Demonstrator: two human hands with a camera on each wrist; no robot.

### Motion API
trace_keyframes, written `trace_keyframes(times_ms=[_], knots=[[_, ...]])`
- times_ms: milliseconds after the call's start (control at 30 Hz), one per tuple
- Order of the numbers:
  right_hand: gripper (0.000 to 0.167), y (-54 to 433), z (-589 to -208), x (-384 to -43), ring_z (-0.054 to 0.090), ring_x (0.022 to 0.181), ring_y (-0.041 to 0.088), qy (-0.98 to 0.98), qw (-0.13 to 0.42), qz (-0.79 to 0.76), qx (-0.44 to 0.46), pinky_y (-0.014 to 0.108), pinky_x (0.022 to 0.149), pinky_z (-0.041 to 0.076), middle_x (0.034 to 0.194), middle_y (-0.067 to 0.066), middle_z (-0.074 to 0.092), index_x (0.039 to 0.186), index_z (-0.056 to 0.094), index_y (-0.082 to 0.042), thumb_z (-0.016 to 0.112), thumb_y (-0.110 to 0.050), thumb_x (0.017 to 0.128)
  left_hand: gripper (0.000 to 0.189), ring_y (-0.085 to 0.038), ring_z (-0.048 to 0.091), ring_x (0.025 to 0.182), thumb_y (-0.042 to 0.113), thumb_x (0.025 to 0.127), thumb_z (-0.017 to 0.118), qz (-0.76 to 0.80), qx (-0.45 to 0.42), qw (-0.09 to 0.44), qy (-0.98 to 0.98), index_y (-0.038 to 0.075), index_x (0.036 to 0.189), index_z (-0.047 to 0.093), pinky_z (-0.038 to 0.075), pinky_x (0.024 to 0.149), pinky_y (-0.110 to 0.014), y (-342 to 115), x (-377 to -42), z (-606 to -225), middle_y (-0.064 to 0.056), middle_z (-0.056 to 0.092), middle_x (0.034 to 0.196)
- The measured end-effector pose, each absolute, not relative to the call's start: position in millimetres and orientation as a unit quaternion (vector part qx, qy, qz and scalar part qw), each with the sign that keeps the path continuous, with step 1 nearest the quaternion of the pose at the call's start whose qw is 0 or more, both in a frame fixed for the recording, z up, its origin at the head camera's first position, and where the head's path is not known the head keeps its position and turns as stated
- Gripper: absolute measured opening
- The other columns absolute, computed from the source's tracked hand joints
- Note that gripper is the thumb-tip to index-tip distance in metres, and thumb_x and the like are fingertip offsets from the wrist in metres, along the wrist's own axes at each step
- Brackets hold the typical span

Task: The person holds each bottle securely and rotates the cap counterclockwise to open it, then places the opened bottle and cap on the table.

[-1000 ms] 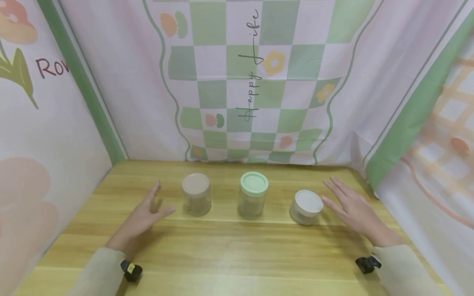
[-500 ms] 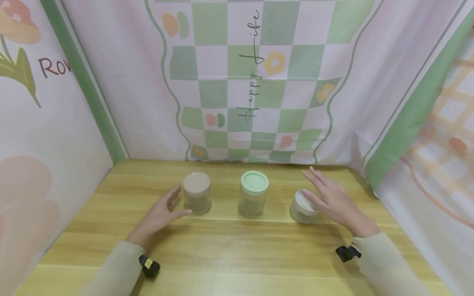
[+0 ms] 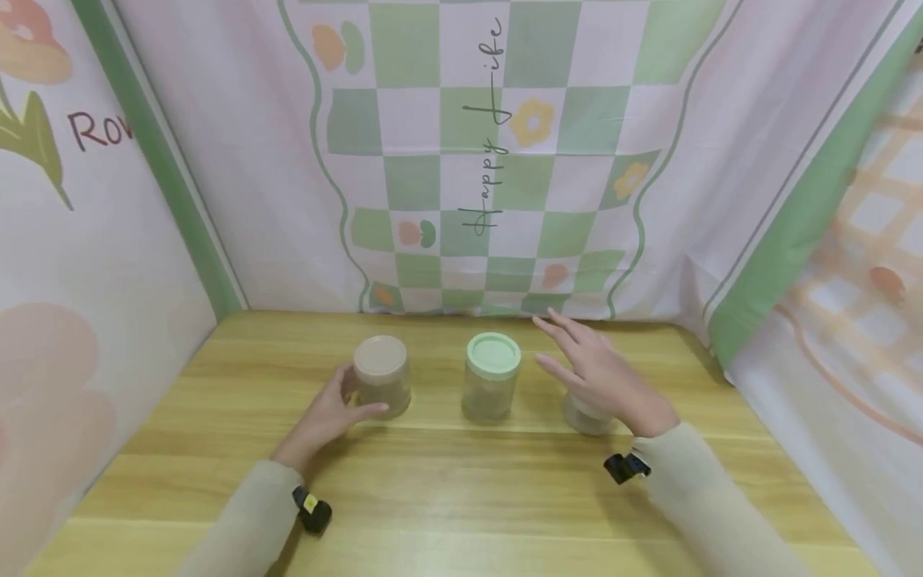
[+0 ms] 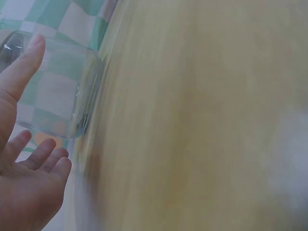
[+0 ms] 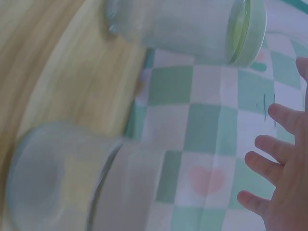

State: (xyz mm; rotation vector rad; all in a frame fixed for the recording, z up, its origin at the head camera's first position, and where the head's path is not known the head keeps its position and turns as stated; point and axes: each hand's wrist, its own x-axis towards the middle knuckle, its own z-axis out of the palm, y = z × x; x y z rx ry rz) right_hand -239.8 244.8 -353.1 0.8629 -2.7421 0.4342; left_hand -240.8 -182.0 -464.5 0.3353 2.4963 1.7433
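Observation:
Three clear glass jars stand in a row. My left hand (image 3: 328,417) is at the left side of the beige-lidded jar (image 3: 382,385), thumb in front and fingers behind. The left wrist view shows the fingers spread beside this jar's glass (image 4: 57,96); whether they touch it I cannot tell. Over the short jar (image 3: 586,419) hovers my right hand (image 3: 602,373), hiding its lid, with fingers stretched leftward. In the middle stands the taller jar with a green lid (image 3: 493,354). Between that green-lidded jar (image 5: 187,29) and my right hand (image 5: 288,168) a gap shows in the right wrist view.
The jars stand on a wood-grain table (image 3: 433,497). Behind it hangs a checked green and white curtain (image 3: 472,184), close to the back edge. More printed cloth flanks the left and right sides. A small black camera sits on each wrist.
My left hand has moved right, up to the beige-lidded jar. My right hand has swept left across the short jar toward the green-lidded one. The jars have stayed in place.

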Motion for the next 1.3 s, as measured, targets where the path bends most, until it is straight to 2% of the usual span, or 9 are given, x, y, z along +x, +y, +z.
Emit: trace_keyframes(times_ms=[133,300,567,733,1033,1300], knots=[[0.063,227.0,-347.5,-243.5,0.028,0.145,0.038,-0.931,0.117,0.149,0.313,0.066,0.113,0.023,0.163,0.013,0.022,0.159,0.028,-0.017,0.043,-0.048,0.106,0.109,-0.039,0.026,0.146,0.032,0.077,0.089,0.582,0.098,0.043,0.806,0.006,0.156,0.019,0.019,0.118,-0.056,-178.5,-242.6,-461.7,-0.020,0.029,0.158],[0.064,203.8,-341.4,-246.1,0.027,0.146,0.035,-0.928,0.102,0.149,0.326,0.065,0.113,0.023,0.164,0.011,0.022,0.159,0.030,-0.017,0.042,-0.051,0.106,0.109,-0.041,0.025,0.146,0.029,0.076,0.089,0.594,0.088,0.050,0.798,0.006,0.156,0.018,0.020,0.118,-0.057,-174.6,-243.0,-460.9,-0.021,0.028,0.158],[0.062,163.6,-332.1,-250.3,0.033,0.144,0.028,-0.914,0.099,0.162,0.358,0.057,0.117,0.022,0.158,0.008,0.036,0.154,0.039,-0.018,0.040,-0.056,0.105,0.114,-0.043,0.026,0.145,0.031,0.073,0.091,0.591,0.069,0.054,0.802,0.009,0.157,0.017,0.021,0.116,-0.061,-167.4,-242.6,-459.1,-0.020,0.028,0.159],[0.062,136.2,-329.4,-253.6,0.038,0.141,0.026,-0.908,0.097,0.155,0.378,0.053,0.117,0.025,0.154,0.008,0.043,0.151,0.045,-0.016,0.043,-0.055,0.104,0.112,-0.044,0.025,0.145,0.030,0.076,0.090,0.594,0.070,0.052,0.800,0.009,0.158,0.016,0.020,0.115,-0.062,-166.5,-242.6,-459.0,-0.021,0.027,0.159],[0.055,83.4,-332.0,-257.2,0.046,0.134,0.026,-0.883,0.119,0.159,0.425,0.047,0.115,0.032,0.146,0.011,0.051,0.145,0.051,-0.010,0.060,-0.042,0.100,0.109,-0.044,0.025,0.145,0.028,0.078,0.088,0.599,0.069,0.052,0.796,0.008,0.158,0.016,0.020,0.115,-0.064,-167.8,-239.0,-457.7,-0.021,0.025,0.160],[0.053,46.4,-342.7,-258.4,0.046,0.133,0.025,-0.890,0.108,0.141,0.419,0.040,0.114,0.035,0.144,0.009,0.053,0.141,0.056,-0.010,0.059,-0.044,0.101,0.107,-0.039,0.018,0.148,0.029,0.080,0.086,0.615,0.089,0.057,0.781,0.009,0.157,0.015,0.015,0.118,-0.061,-167.4,-243.6,-461.1,-0.016,0.021,0.163]])
